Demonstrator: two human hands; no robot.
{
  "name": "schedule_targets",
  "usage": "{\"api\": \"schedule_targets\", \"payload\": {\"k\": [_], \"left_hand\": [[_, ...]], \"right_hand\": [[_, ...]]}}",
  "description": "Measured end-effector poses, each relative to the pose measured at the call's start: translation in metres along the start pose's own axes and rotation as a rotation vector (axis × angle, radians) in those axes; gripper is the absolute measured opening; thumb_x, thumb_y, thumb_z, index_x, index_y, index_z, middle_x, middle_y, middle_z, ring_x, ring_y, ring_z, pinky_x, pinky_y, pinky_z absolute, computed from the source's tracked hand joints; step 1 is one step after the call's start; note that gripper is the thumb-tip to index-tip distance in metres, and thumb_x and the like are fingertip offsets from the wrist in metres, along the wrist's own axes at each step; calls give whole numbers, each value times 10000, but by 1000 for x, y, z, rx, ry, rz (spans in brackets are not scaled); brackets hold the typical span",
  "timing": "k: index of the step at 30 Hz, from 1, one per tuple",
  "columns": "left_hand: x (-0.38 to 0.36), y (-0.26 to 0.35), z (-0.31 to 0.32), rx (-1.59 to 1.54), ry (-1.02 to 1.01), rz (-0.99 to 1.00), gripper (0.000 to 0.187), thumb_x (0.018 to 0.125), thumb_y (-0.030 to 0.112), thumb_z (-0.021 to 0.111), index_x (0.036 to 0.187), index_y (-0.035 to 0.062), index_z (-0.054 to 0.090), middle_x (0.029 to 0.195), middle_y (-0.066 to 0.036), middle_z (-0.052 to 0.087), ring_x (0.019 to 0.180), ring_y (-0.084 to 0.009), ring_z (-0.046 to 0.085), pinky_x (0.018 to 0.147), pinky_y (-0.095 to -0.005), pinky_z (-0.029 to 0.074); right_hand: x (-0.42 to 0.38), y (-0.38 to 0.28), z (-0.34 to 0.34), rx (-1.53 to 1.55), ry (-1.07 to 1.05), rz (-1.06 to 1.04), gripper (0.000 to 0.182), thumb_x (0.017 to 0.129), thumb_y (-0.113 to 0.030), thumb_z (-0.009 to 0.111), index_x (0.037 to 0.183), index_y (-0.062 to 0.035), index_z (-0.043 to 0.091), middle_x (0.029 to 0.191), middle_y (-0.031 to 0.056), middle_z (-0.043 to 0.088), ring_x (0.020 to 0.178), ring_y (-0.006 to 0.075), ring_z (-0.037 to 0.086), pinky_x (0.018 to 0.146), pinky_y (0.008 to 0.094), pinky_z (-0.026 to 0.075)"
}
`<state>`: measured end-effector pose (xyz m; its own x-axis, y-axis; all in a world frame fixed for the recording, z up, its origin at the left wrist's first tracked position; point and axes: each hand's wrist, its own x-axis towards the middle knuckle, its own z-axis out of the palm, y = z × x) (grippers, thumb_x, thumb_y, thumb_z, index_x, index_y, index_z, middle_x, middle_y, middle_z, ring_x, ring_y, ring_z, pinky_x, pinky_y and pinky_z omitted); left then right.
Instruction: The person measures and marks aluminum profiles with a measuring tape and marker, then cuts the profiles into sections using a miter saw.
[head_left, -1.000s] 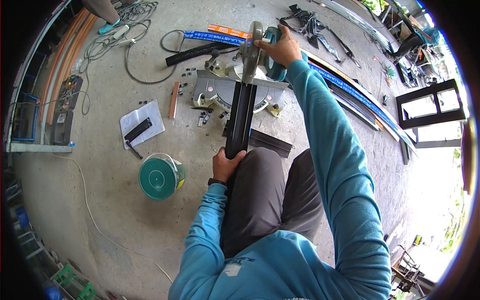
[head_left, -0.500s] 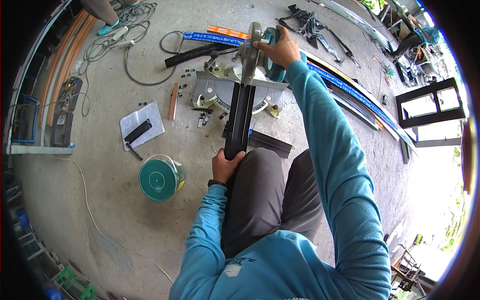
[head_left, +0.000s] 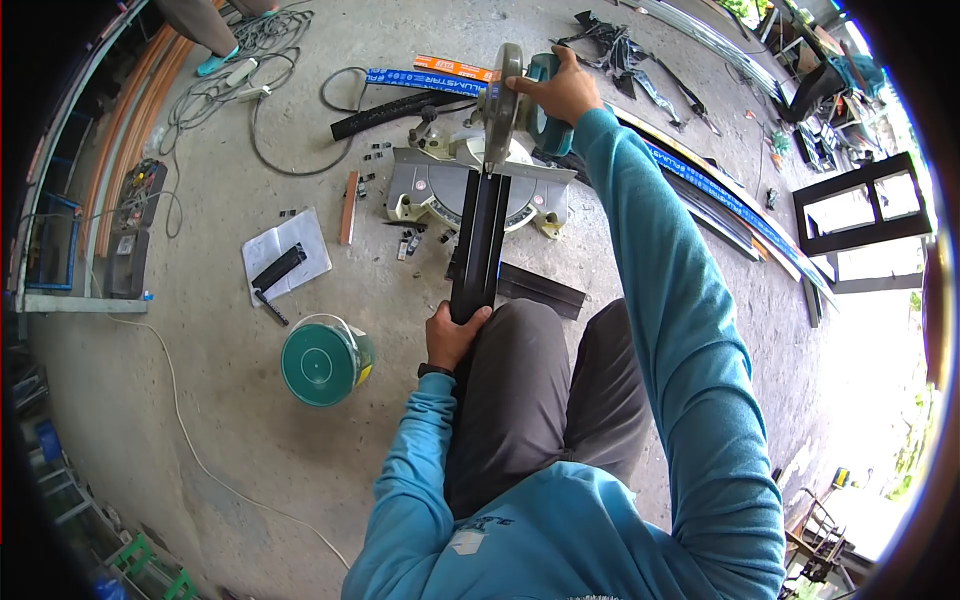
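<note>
A miter saw (head_left: 430, 190) stands on the concrete floor in front of my knees. My right hand (head_left: 562, 88) is closed around its green handle, beside the round blade guard (head_left: 503, 105). A long black metal profile (head_left: 482, 235) runs from under the blade back along my left leg. Gripping the near part of this profile, my left hand (head_left: 452, 335) has its thumb across the top, close to my left knee. A shorter black offcut (head_left: 542, 290) lies crosswise to the right of the profile.
Left of me is a bucket with a green lid (head_left: 318, 365). Beyond it, a paper sheet (head_left: 287, 255) carries black pieces. Long wrapped profiles (head_left: 690, 172) lie behind the saw to the right. Cables (head_left: 270, 60) tangle at upper left, near a person's foot (head_left: 217, 60).
The view has shifted very slightly. Both hands keep their places on the saw handle and the profile.
</note>
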<state>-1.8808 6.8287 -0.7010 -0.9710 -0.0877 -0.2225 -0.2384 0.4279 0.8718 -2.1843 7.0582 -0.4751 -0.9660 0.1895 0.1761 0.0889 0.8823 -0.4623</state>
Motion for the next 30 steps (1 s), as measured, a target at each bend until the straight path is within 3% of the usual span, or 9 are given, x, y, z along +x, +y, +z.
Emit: {"api": "schedule_targets", "payload": {"k": [2, 5, 23, 26, 30], "left_hand": [[0, -2, 0, 2, 1, 3, 608, 786, 531, 862, 951, -31, 699, 902, -219, 758, 837, -349, 760, 763, -421, 590], [1, -2, 1, -2, 4, 12, 605, 787, 530, 861, 946, -30, 698, 896, -217, 758, 833, -350, 760, 758, -422, 590], [1, 0, 1, 24, 4, 12, 592, 789, 519, 865, 938, -27, 690, 887, -221, 754, 826, -358, 759, 745, -429, 589], [1, -1, 1, 18, 2, 14, 591, 787, 518, 866, 939, -26, 690, 885, -220, 754, 825, -354, 759, 744, -427, 589], [1, -1, 2, 9, 1, 22, 590, 788, 519, 866, 940, -24, 691, 885, -218, 755, 824, -348, 760, 744, -423, 589]], "right_hand": [[3, 2, 4, -36, 28, -12, 1174, 714, -696, 851, 1570, -50, 373, 1291, 260, 675, 1139, 386, 707, 982, 421, 581], [1, 3, 3, 10, 6, -5, 1127, 712, -658, 857, 1515, 1, 418, 1336, 273, 653, 1259, 411, 635, 1077, 417, 510], [-21, 0, 5, 61, 15, 11, 1068, 722, -592, 875, 1496, -1, 436, 1272, 281, 682, 1192, 414, 674, 1043, 423, 535], [-19, 2, 8, 15, 34, -11, 1139, 721, -647, 869, 1559, -47, 384, 1281, 274, 675, 1131, 384, 711, 992, 412, 575], [-18, 1, 7, 18, 32, -13, 1131, 717, -635, 873, 1541, -25, 395, 1291, 276, 672, 1164, 393, 692, 1017, 414, 556]]}}
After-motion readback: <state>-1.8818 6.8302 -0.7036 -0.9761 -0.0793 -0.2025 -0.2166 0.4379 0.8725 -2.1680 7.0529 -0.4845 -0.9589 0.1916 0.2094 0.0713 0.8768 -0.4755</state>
